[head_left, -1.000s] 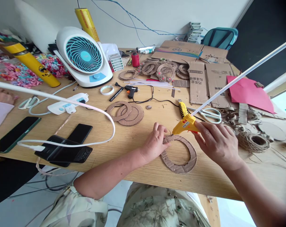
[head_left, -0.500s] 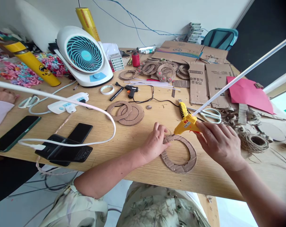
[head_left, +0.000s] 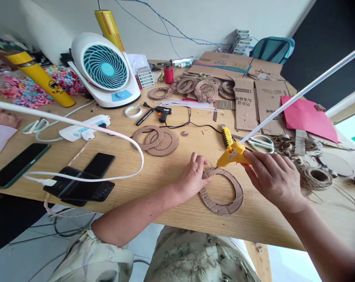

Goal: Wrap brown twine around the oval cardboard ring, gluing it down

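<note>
Flattened box on the counter reads 万乐桂 upside down (rest illegible). I see the right hand closed around the yellow glue gun, long axis slanting, nozzle down-left onto the cardboard ring. Left hand presses the ring's left edge, fingers curled.

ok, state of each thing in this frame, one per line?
left hand: pressing flat on the ring's left edge
right hand: gripping the glue gun
glue gun: tilted, nozzle at the ring's top edge, long glue stick out the back
cardboard ring: flat on table
scissors: lying closed
twine spool: on its side
phones: screens dark
</note>
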Demonstrator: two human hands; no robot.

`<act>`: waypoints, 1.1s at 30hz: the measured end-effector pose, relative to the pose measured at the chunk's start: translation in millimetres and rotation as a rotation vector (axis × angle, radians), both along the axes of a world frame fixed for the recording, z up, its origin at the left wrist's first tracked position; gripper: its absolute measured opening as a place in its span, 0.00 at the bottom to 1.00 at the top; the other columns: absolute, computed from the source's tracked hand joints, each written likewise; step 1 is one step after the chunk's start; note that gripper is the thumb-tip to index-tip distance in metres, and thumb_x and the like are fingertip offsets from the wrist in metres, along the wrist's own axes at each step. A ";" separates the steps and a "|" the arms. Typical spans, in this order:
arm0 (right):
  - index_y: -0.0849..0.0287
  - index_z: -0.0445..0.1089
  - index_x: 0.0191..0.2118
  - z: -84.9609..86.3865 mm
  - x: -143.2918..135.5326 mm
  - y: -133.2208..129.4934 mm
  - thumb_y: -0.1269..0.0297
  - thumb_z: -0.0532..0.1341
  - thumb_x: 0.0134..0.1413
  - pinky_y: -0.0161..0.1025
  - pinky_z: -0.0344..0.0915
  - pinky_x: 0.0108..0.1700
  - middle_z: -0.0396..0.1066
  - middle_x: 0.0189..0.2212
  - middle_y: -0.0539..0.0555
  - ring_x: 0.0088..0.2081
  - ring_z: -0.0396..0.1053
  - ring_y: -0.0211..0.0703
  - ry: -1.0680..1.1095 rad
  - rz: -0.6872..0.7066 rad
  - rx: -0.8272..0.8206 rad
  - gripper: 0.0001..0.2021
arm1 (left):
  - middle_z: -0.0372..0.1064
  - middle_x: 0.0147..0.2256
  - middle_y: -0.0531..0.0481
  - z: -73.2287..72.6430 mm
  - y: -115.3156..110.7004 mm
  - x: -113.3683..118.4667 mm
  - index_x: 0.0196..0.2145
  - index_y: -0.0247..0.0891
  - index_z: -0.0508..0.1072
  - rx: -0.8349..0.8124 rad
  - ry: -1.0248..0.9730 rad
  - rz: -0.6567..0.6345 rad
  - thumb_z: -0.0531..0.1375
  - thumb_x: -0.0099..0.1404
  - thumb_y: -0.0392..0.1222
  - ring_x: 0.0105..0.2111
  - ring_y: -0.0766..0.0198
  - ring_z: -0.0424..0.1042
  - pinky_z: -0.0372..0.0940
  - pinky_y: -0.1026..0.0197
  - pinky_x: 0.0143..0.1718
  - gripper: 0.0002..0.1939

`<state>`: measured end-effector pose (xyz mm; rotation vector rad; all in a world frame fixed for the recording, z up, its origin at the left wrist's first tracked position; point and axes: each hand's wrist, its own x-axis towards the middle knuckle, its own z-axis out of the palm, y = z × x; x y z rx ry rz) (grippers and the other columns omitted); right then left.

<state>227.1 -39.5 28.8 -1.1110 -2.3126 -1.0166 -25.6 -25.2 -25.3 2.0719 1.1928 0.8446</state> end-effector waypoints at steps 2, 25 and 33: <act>0.62 0.64 0.58 0.8 0.0 -0.1 0.65 0.66 0.59 0.42 0.58 0.35 0.77 0.39 0.56 0.33 0.66 0.44 -0.008 0.001 0.000 0.23 | 0.57 0.46 0.47 0.1 -0.1 -0.2 0.42 0.40 0.61 0.003 -0.012 -0.004 0.71 0.53 0.27 0.46 0.55 0.70 0.73 0.43 0.51 0.26; 0.63 0.66 0.55 3.3 0.6 -0.5 0.66 0.66 0.58 0.42 0.57 0.36 0.77 0.40 0.56 0.34 0.65 0.44 -0.026 -0.003 -0.007 0.21 | 0.57 0.45 0.46 2.8 -0.2 0.0 0.42 0.40 0.59 0.020 0.041 -0.014 0.71 0.54 0.27 0.46 0.55 0.70 0.74 0.44 0.49 0.27; 0.64 0.65 0.56 5.9 3.6 -2.1 0.67 0.67 0.57 0.43 0.57 0.36 0.77 0.40 0.57 0.35 0.65 0.45 -0.026 0.017 -0.012 0.23 | 0.57 0.45 0.47 1.5 -0.2 0.6 0.42 0.40 0.59 0.023 0.032 -0.009 0.71 0.53 0.28 0.39 0.61 0.70 0.73 0.45 0.49 0.27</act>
